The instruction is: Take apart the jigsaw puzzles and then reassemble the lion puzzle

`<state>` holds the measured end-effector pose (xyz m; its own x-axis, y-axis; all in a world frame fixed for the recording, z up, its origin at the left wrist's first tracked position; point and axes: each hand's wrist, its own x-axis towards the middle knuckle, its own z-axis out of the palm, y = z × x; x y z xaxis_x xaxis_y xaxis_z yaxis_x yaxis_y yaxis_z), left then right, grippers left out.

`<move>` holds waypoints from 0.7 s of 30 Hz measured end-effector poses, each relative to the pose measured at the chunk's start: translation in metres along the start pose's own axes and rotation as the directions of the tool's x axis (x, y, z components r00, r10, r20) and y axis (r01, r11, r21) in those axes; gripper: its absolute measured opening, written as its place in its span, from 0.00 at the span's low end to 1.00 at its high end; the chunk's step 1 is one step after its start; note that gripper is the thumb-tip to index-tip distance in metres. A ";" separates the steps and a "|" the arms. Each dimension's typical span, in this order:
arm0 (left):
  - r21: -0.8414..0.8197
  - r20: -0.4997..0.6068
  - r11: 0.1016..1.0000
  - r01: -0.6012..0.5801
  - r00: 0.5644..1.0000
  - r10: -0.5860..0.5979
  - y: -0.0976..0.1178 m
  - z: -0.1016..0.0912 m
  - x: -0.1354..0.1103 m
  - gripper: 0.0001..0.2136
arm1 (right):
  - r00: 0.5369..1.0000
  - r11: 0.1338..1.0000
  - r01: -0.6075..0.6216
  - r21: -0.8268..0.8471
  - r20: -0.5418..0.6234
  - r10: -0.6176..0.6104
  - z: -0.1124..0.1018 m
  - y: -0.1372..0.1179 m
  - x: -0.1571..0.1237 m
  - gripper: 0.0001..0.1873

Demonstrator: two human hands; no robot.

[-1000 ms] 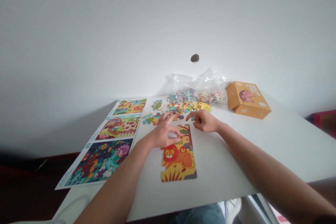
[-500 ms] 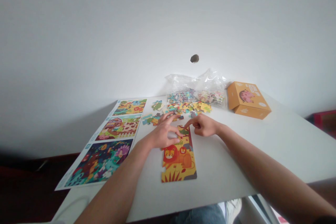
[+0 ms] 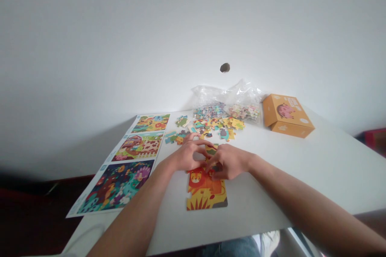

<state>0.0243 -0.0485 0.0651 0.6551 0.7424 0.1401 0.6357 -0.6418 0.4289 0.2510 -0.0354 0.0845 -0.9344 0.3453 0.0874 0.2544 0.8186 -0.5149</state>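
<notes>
On the white table [image 3: 271,176], the lion puzzle [image 3: 206,194] is pressed at its far edge by bent, close-set fingers [image 3: 196,143]. The right hand [image 3: 229,161] has been drawn back from the loose pieces [image 3: 215,123] beyond it to join the left hand [image 3: 187,155], likely seating a piece.

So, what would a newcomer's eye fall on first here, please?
The left hand and right hand meet over the top of a half-built lion puzzle on the white table. Left of it lies a sheet of three colourful pictures; behind are loose pieces, plastic bags and an orange box.
</notes>
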 end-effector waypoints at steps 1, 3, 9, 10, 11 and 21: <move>-0.005 -0.001 1.000 0.002 1.000 -0.002 0.000 0.000 0.000 0.08 | 1.000 1.000 0.008 0.006 0.017 -0.008 0.002 -0.002 0.001 0.15; -0.010 -0.004 1.000 0.005 1.000 -0.005 0.000 0.001 0.000 0.08 | 0.999 1.000 0.007 0.018 0.040 -0.007 0.003 -0.004 0.002 0.16; -0.013 -0.016 1.000 0.009 1.000 -0.009 -0.001 0.001 0.000 0.07 | 0.998 0.999 -0.027 0.040 0.061 0.025 0.004 0.002 0.003 0.16; -0.010 -0.023 1.000 0.010 1.000 -0.010 -0.002 0.002 0.000 0.07 | 0.998 0.999 -0.027 0.045 0.064 0.024 0.004 0.002 0.003 0.16; -0.005 -0.034 1.000 0.009 0.999 -0.009 -0.002 0.002 0.000 0.06 | 0.998 0.998 -0.028 0.051 0.065 0.025 0.004 0.003 0.003 0.16; 0.023 -0.091 1.000 0.013 0.996 -0.011 -0.008 0.005 0.001 0.08 | 0.989 0.988 -0.138 0.070 -0.045 0.141 -0.013 0.014 -0.007 0.15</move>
<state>0.0223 -0.0438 0.0572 0.6081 0.7637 0.2165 0.6533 -0.6364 0.4101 0.2640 -0.0200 0.0876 -0.8771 0.4774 0.0520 0.3626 0.7294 -0.5800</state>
